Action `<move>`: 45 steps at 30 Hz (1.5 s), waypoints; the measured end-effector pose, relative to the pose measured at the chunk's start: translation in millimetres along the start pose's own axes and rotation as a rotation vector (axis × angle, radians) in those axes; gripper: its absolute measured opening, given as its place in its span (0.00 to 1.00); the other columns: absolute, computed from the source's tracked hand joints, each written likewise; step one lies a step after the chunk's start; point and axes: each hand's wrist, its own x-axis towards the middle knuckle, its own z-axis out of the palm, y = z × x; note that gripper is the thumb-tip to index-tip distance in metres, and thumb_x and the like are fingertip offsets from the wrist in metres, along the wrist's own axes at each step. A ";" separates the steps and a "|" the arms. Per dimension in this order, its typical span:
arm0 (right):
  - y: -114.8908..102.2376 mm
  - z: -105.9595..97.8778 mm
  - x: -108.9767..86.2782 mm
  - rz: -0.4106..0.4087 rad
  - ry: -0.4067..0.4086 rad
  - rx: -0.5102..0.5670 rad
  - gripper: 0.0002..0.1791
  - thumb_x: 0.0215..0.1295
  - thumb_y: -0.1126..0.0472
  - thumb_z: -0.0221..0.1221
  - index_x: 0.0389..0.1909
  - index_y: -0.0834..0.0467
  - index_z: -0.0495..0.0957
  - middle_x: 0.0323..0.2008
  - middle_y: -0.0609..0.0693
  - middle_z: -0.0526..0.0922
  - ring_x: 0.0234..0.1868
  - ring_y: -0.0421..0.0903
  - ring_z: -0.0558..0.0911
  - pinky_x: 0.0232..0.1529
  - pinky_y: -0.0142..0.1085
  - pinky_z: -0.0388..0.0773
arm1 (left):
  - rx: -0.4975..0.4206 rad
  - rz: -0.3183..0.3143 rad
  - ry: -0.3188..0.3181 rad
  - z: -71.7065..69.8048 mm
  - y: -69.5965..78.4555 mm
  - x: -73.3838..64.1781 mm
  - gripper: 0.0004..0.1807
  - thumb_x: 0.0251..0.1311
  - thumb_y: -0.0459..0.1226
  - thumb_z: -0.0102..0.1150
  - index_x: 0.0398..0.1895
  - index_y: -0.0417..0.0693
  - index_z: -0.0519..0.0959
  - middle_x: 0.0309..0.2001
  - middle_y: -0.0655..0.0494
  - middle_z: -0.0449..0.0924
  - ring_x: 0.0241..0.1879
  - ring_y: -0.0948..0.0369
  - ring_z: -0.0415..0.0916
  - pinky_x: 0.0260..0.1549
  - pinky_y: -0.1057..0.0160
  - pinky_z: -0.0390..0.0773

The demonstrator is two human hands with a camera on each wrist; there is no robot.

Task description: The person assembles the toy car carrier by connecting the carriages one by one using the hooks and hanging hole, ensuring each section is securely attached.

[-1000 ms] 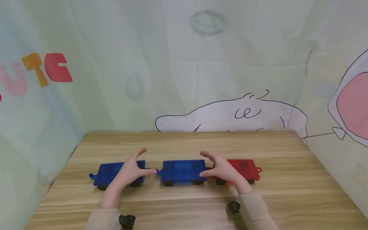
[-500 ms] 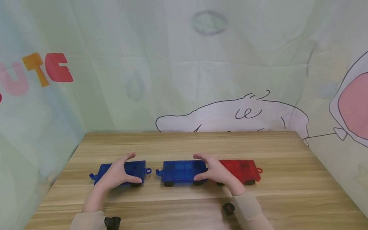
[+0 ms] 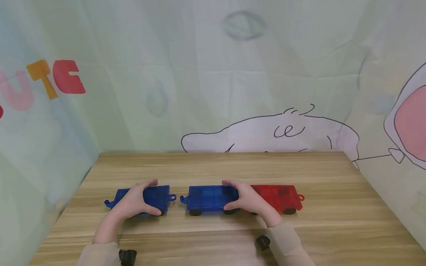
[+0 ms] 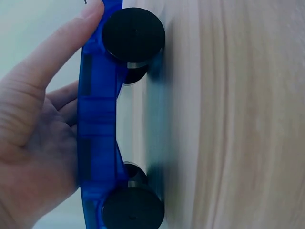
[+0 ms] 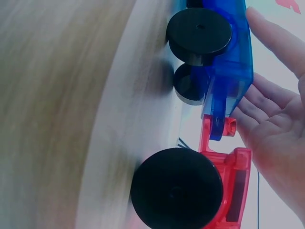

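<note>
Three see-through toy train cars stand in a row on the wooden table. My left hand reaches over the left blue train car, gripping it with the thumb on its near side and fingers on the far side. Likewise, my right hand grips the middle blue train car at its right end. In the right wrist view that car's coupling meets the coupling of the red train car. A small gap separates the left car's ring from the middle car's hook.
The wooden table extends in front of and behind the cars. Printed fabric with letters and cartoon drawings hangs behind and at both sides. Black wrist cameras sit on both forearms.
My left hand has moved left, from the gap between the blue cars onto the left car, and its thumb has closed in. My right hand has shifted slightly left onto the middle car.
</note>
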 end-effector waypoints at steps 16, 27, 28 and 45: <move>0.9 -0.2 0.0 0.003 -0.010 -0.011 0.40 0.52 0.61 0.72 0.65 0.68 0.69 0.64 0.61 0.74 0.68 0.58 0.69 0.70 0.54 0.63 | 0.019 0.031 0.001 0.3 -0.9 -0.5 0.56 0.38 0.43 0.81 0.69 0.29 0.60 0.68 0.32 0.65 0.68 0.33 0.57 0.64 0.33 0.60; 2.0 0.8 0.9 0.007 -0.017 -0.011 0.40 0.52 0.61 0.73 0.65 0.68 0.69 0.65 0.61 0.74 0.68 0.58 0.69 0.70 0.54 0.63 | 0.031 0.034 0.033 2.6 -2.2 -1.8 0.55 0.37 0.43 0.81 0.68 0.30 0.62 0.66 0.32 0.67 0.67 0.34 0.59 0.63 0.33 0.61; 2.0 0.8 0.8 0.008 -0.017 -0.006 0.40 0.52 0.61 0.73 0.65 0.68 0.69 0.65 0.61 0.74 0.68 0.58 0.69 0.70 0.54 0.63 | 0.029 0.033 0.037 2.8 -2.1 -2.1 0.55 0.37 0.43 0.81 0.68 0.30 0.62 0.66 0.32 0.67 0.67 0.34 0.60 0.63 0.33 0.62; 2.9 0.5 0.2 -0.006 -0.020 0.014 0.39 0.52 0.62 0.72 0.65 0.68 0.69 0.64 0.61 0.74 0.69 0.58 0.69 0.70 0.54 0.62 | -0.038 0.028 0.075 8.0 2.7 -2.9 0.54 0.41 0.47 0.79 0.70 0.35 0.62 0.69 0.36 0.66 0.70 0.35 0.56 0.63 0.31 0.59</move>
